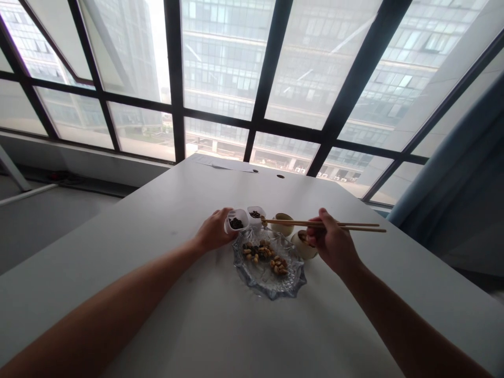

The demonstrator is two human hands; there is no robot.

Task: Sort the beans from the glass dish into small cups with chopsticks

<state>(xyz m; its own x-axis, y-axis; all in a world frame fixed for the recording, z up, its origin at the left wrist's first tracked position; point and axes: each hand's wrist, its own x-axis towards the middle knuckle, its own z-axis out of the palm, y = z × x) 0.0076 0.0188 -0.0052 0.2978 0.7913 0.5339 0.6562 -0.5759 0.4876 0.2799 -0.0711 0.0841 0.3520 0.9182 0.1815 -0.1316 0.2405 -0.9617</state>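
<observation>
My left hand (216, 229) is closed around the side of a small white cup (243, 219) with dark bits in it. In my right hand (333, 244) is a pair of chopsticks (295, 223), lying nearly level. Their tips pinch a small brownish piece (264, 222), perhaps a nut, above the far rim of a scalloped glass plate (271, 290). On that plate lie a mixed pile of nuts and dark seeds (258, 251) and a separate heap of brown nuts (279, 265). A second white cup (256, 214) with dark seeds stands behind the tips.
Two cream-coloured cups stand right of the plate: one (282, 228) behind the chopsticks, another (304, 251) beside my right hand. Paper (228, 166) lies at the far end of the white table (189, 325). Beyond are tall windows and a blue curtain (444, 173).
</observation>
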